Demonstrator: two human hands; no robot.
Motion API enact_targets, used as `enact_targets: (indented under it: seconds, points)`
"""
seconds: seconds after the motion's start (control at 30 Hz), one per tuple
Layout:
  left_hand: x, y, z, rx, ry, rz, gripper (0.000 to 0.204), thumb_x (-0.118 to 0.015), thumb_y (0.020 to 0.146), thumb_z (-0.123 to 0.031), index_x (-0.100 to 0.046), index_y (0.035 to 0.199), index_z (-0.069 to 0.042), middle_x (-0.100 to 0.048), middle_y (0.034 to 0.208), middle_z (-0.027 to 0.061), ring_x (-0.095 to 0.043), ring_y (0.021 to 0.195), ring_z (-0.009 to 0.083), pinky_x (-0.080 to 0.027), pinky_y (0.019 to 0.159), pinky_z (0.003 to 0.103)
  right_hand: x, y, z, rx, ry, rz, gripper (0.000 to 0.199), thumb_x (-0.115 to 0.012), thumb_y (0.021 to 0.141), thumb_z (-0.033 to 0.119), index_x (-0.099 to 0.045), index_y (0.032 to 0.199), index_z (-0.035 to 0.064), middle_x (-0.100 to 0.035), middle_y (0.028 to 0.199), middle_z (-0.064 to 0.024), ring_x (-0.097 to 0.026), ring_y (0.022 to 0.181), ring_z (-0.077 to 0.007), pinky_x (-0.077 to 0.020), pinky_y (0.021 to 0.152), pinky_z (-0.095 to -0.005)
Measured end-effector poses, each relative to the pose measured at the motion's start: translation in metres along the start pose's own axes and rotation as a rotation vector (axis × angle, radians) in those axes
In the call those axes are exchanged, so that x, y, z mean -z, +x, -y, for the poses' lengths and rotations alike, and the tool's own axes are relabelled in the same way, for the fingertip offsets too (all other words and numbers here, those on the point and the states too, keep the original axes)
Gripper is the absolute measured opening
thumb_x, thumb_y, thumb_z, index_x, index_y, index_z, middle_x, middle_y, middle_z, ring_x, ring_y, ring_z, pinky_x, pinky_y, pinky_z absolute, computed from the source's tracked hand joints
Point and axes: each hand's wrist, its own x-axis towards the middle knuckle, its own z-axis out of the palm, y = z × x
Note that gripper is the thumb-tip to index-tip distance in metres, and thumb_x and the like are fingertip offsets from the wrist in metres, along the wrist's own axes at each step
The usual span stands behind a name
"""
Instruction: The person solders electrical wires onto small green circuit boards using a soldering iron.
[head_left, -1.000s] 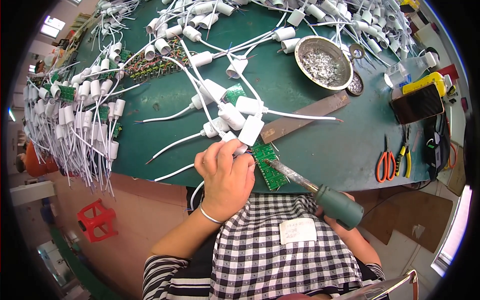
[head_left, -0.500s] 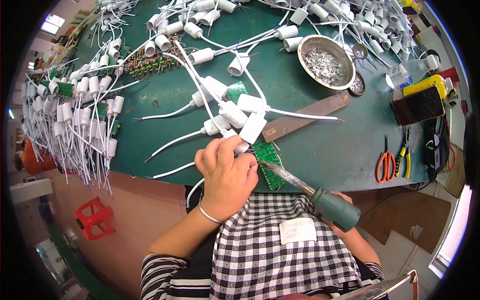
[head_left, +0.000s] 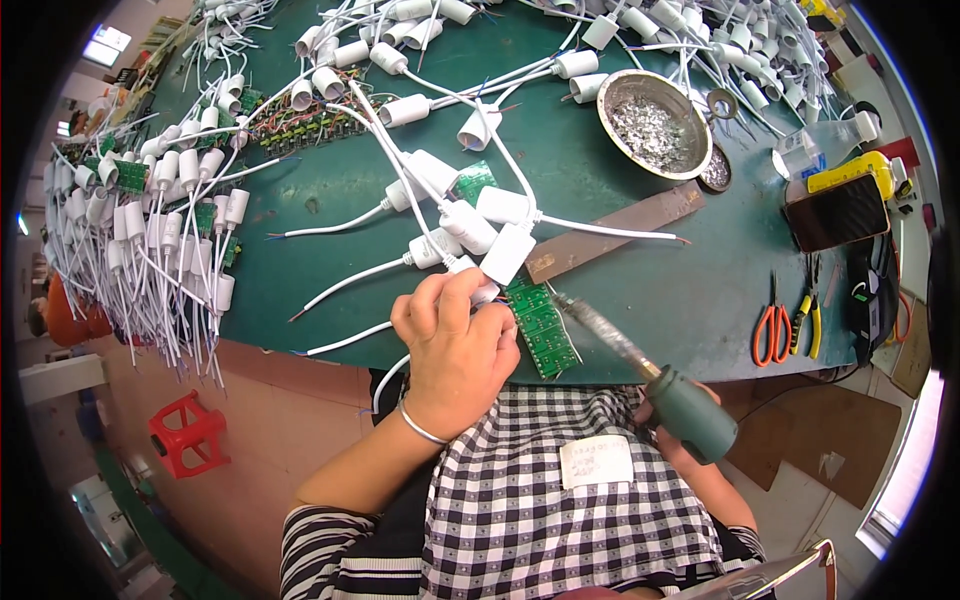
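My left hand (head_left: 455,335) is closed in a pinch at the left edge of a green circuit board (head_left: 543,335). Thin wires run between its fingers and the board; the pinched ends are hidden. A white lamp socket (head_left: 485,294) lies against those fingers, and another white socket (head_left: 508,254) rests just beyond. Behind the green handle of a soldering iron (head_left: 693,415), my right hand (head_left: 648,408) is wrapped round it, partly hidden. The iron's tip points up and left, just off the board's right edge. More cabled sockets lie beyond my left hand.
A brown flat bar (head_left: 615,232) lies beyond the board. Further right stand a metal bowl (head_left: 604,118) of silvery solder bits, orange-handled pliers (head_left: 772,333), yellow-handled cutters (head_left: 806,325) and a phone (head_left: 838,212). Heaps of white sockets (head_left: 170,235) fill the table's left and far sides.
The soldering iron and my right hand have moved right, taking the tip off the board's surface. My left hand has hardly shifted.
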Motion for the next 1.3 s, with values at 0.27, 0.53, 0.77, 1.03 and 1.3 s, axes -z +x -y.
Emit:
enact_targets:
  seconds: [0.27, 0.53, 0.77, 1.03, 1.3]
  points:
    - [-0.004, -0.003, 0.000, 0.017, 0.001, 0.002, 0.013, -0.070, 0.067, -0.011, -0.062, 0.077, -0.012, -0.046, 0.122, 0.0100, -0.036, 0.117, 0.0336, -0.024, 0.097, 0.048, 0.018, 0.050, 0.031, 0.028, 0.492, -0.437, 0.048, -0.052, 0.092, 0.025, -0.042, 0.128, -0.0058, -0.058, 0.115, -0.0153, -0.059, 0.066, -0.0187, -0.0485, 0.057, -0.0301]
    - [-0.006, -0.005, 0.002, 0.015, 0.000, -0.009, 0.013, -0.070, 0.068, -0.011, -0.061, 0.077, -0.011, -0.047, 0.122, 0.0099, -0.037, 0.116, 0.0338, -0.024, 0.096, 0.048, 0.055, 0.110, 0.050, 0.222, 0.233, -0.721, 0.039, -0.056, 0.091, 0.021, -0.050, 0.119, -0.0046, -0.064, 0.095, -0.0124, -0.056, 0.062, -0.0120, -0.0430, 0.053, -0.0229]
    - [-0.004, -0.005, 0.001, -0.009, 0.013, -0.022, 0.014, -0.069, 0.067, -0.011, -0.060, 0.078, -0.012, -0.047, 0.120, 0.0095, -0.038, 0.114, 0.0334, -0.026, 0.095, 0.047, 0.053, 0.103, 0.040, 0.138, 0.291, -0.658, 0.032, -0.051, 0.090, 0.003, -0.051, 0.122, -0.0022, -0.062, 0.114, -0.0150, -0.059, 0.065, -0.0130, -0.0451, 0.053, -0.0217]
    - [-0.006, -0.005, 0.007, -0.073, 0.020, -0.040, 0.019, -0.070, 0.067, -0.012, -0.060, 0.083, -0.013, -0.045, 0.120, 0.0105, -0.038, 0.114, 0.0335, -0.026, 0.095, 0.048, 0.031, 0.081, 0.038, 0.137, 0.394, -0.674, 0.046, -0.055, 0.091, 0.023, -0.048, 0.124, -0.0079, -0.060, 0.109, -0.0171, -0.056, 0.062, -0.0139, -0.0426, 0.047, -0.0242]
    - [0.016, -0.019, 0.033, 0.022, -0.196, 0.086, 0.070, -0.085, 0.059, -0.016, -0.049, 0.118, -0.010, -0.046, 0.115, 0.0133, -0.047, 0.101, 0.0328, -0.042, 0.085, 0.042, 0.026, 0.078, 0.031, 0.144, 0.363, -0.618, 0.051, -0.057, 0.091, 0.028, -0.045, 0.126, -0.0075, -0.060, 0.110, -0.0177, -0.056, 0.062, -0.0150, -0.0442, 0.050, -0.0255]
